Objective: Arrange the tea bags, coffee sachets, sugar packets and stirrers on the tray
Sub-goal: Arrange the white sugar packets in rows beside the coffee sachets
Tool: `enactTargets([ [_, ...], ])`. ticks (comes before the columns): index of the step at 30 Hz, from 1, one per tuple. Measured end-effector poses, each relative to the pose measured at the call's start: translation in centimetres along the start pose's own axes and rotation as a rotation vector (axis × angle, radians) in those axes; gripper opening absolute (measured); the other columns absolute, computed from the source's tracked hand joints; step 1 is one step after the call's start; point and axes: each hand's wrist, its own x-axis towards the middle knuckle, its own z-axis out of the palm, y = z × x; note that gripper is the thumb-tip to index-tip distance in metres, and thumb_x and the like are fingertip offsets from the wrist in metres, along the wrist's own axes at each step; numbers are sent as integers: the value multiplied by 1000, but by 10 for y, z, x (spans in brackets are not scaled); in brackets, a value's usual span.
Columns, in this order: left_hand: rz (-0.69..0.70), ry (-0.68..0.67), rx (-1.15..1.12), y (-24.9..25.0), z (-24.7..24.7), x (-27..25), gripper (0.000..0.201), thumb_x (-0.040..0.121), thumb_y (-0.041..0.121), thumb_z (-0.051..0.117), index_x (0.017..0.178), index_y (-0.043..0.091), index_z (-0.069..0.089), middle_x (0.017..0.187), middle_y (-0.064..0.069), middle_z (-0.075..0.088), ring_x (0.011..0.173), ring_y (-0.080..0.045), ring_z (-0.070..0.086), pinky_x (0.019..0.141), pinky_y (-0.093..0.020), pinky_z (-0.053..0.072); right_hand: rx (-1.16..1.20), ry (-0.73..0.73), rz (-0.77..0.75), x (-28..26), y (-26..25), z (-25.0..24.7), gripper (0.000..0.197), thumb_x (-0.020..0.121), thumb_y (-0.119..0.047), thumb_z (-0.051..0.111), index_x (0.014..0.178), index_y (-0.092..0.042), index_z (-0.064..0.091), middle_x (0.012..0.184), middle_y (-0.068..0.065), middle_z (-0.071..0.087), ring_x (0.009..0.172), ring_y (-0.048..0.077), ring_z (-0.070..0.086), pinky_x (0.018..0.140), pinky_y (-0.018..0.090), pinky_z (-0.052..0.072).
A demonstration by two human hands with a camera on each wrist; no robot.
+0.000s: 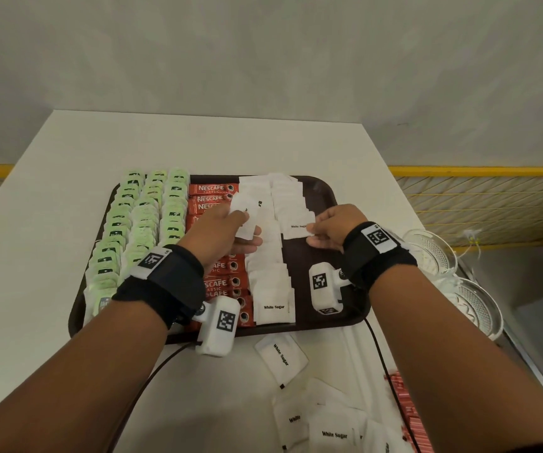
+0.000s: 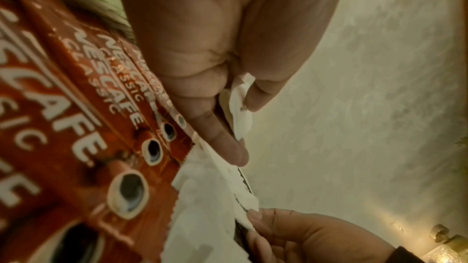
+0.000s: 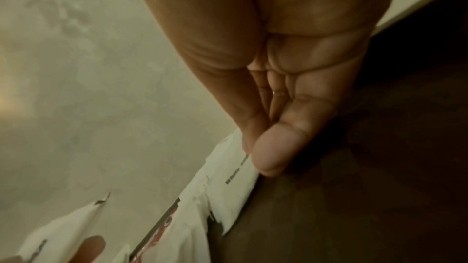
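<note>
A dark brown tray (image 1: pixel 322 194) holds rows of green tea bags (image 1: pixel 139 220), red Nescafe coffee sachets (image 1: pixel 213 192) and white sugar packets (image 1: pixel 268 266). My left hand (image 1: pixel 231 230) hovers over the coffee row and grips a small stack of sugar packets (image 1: pixel 245 210); in the left wrist view the fingers (image 2: pixel 222 139) pinch the white paper (image 2: pixel 240 119). My right hand (image 1: pixel 329 228) pinches the right edge of the front sugar packet (image 1: pixel 298 225) in the second column; the thumb (image 3: pixel 268 155) lies on that packet (image 3: pixel 238 177).
Loose white sugar packets (image 1: pixel 281 358) lie on the white table (image 1: pixel 51 178) in front of the tray, with more at the lower right (image 1: pixel 334 433). Red stirrers (image 1: pixel 407 413) lie near the right edge. Clear glass bowls (image 1: pixel 473 299) stand to the right. Cables run from the wrist cameras.
</note>
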Motion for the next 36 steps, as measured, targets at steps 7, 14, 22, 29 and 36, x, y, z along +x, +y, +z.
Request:
enactTargets([
  [7, 8, -50, 85, 0, 0, -4, 22, 103, 15, 48, 123, 12, 57, 107, -9, 73, 90, -21, 75, 78, -30, 61, -226, 33, 15, 4, -3, 1, 16, 79, -14, 77, 81, -11, 62, 76, 7, 67, 60, 14, 65, 52, 20, 51],
  [14, 80, -129, 230, 0, -1, -1, 36, 90, 15, 69, 125, 11, 59, 115, -6, 71, 96, -20, 73, 84, -41, 60, -406, -28, -377, -44, -41, 11, 35, 84, -45, 70, 94, -11, 68, 82, -1, 64, 65, 14, 58, 62, 32, 52],
  [22, 92, -93, 158, 2, 6, -5, 20, 103, 20, 51, 121, 16, 58, 106, -9, 72, 85, -21, 75, 74, -32, 62, -211, -121, -283, -45, -33, 8, 12, 84, -8, 73, 91, -6, 63, 68, 6, 62, 54, 11, 57, 51, 20, 48],
  [29, 47, -21, 95, -2, -3, -8, 23, 105, 20, 43, 122, 15, 58, 101, -11, 74, 87, -25, 74, 77, -35, 60, -83, 6, -31, -26, -7, -6, 10, 88, -4, 68, 94, -4, 60, 72, 11, 63, 55, 14, 58, 52, 22, 50],
  [36, -6, -37, 24, -4, 1, -11, 20, 105, 14, 42, 117, 13, 58, 103, -13, 72, 85, -25, 74, 75, -30, 61, -231, -28, 92, -26, -10, 5, 18, 90, -13, 67, 80, -7, 53, 67, 9, 60, 47, 12, 54, 49, 18, 47],
])
